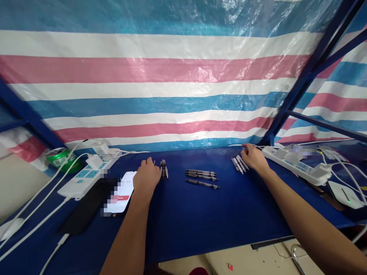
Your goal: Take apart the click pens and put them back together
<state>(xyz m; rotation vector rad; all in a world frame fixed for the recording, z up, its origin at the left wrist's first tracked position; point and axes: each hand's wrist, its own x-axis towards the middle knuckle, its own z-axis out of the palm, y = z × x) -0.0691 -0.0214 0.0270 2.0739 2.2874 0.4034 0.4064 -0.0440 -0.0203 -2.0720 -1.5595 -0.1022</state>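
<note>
My left hand (pixel 147 176) rests palm down at the left of a small group of pens (pixel 164 170), its fingers bent and their tips hidden from view. A thin sliver of another pen shows by those fingers. On the right, my right hand (pixel 253 156) lies beside a cluster of white pens (pixel 240 164), thumb side toward them. Its thumb and forefinger look apart, and I see nothing between them. Between the hands, several grey pens (pixel 201 174) lie sideways in a stack of rows, and one grey pen (pixel 202 184) lies slightly nearer to me.
Left of my left hand are a lit phone (pixel 124 193), a dark flat device (pixel 88 206), a white power strip (pixel 86 177) and a green can (pixel 61 158). Another power strip (pixel 298 166) with cables and a white box (pixel 345 194) stand at right. A striped sheet (pixel 177 95) hangs behind the blue table (pixel 212 221).
</note>
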